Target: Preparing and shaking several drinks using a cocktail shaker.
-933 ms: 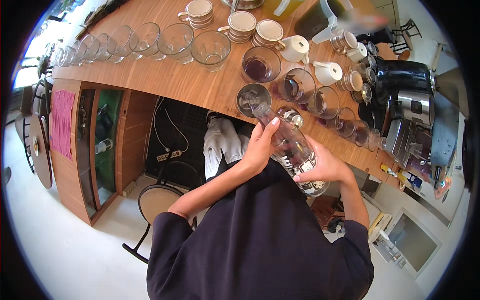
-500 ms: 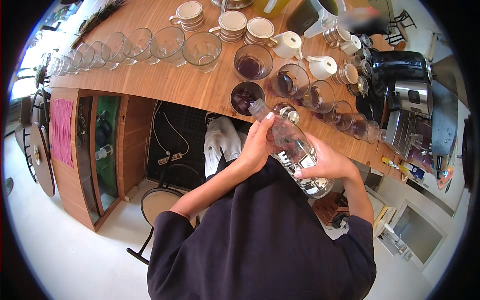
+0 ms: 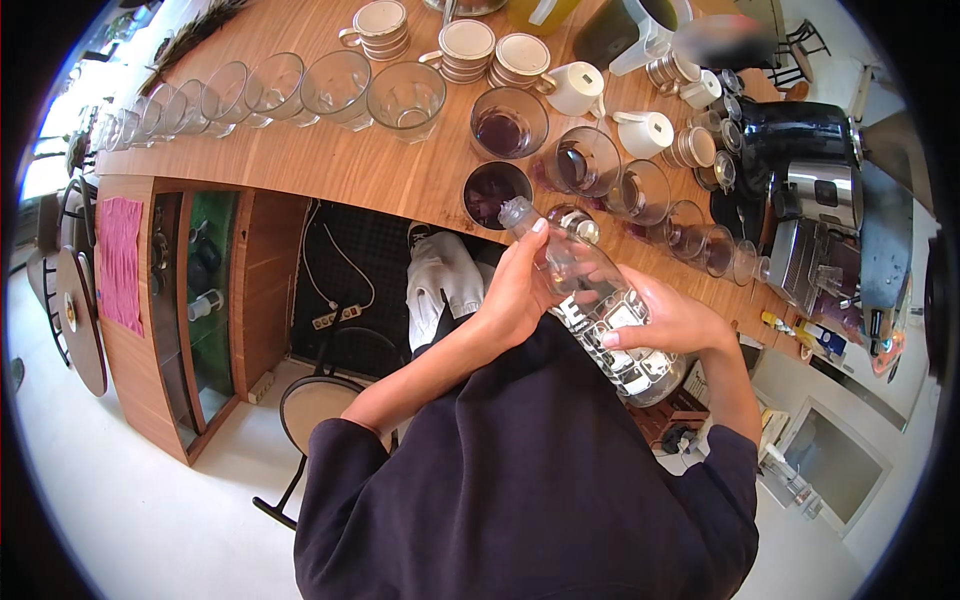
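Observation:
A clear glass bottle [image 3: 642, 368] with white printed patterns slants between my two hands. Its narrow mouth points to the upper left and sits at the near rim of a glass [image 3: 483, 196] with dark purple liquid in it. My left hand [image 3: 520, 290] is wrapped round the neck and shoulder of the bottle, thumb along the top. My right hand [image 3: 672, 315] grips the wider body near the base. Right beside the bottle neck is a small round metal-topped item [image 3: 575, 222], partly covered by it. Another glass of purple liquid [image 3: 508, 125] stands just behind.
A row of clear glasses [image 3: 405, 100] runs left along the wooden counter [image 3: 300, 155]. More glasses with purple liquid [image 3: 582, 162] stretch to the right. Striped cups [image 3: 465, 50], white mugs [image 3: 645, 133], a pitcher [image 3: 625, 35] and a coffee machine [image 3: 800, 255] stand behind and right.
The bottle's base and my right hand have shifted slightly right and downward. The mouth remains at the same glass, with my left hand nearly in place.

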A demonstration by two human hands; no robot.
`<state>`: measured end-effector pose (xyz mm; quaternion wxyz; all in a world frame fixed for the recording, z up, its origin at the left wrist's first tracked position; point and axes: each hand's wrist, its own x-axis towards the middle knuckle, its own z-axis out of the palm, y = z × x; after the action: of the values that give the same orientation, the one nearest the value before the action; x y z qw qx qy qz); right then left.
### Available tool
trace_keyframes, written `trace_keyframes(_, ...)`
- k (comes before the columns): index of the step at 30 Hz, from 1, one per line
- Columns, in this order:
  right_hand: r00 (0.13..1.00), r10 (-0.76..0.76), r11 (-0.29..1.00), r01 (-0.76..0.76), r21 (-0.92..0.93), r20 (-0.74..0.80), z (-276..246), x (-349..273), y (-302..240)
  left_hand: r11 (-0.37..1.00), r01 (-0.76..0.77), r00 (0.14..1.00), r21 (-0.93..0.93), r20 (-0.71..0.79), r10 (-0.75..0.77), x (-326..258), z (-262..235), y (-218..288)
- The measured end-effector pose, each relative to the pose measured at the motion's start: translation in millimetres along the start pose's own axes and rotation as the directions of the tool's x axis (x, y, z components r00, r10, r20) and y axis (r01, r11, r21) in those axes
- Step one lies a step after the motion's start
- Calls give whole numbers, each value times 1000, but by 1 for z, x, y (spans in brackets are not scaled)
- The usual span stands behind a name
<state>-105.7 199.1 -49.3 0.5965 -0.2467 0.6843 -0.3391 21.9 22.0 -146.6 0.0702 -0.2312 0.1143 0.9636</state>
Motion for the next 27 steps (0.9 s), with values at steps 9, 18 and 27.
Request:
trace_keyframes(9, 967, 200, 956, -228, 187, 158, -20, 2, -56, 993, 117, 993, -32, -10, -117, 3, 9, 17)
trace_keyframes(18, 936, 306, 878, -349, 328, 176, -31, 3, -74, 981, 187, 979, -46, -74, -190, 4, 23, 30)
trace_keyframes(27, 978, -145, 962, 105, 250, 150, -33, -36, 30, 983, 69, 997, 169, -48, -61, -1, 59, -8)
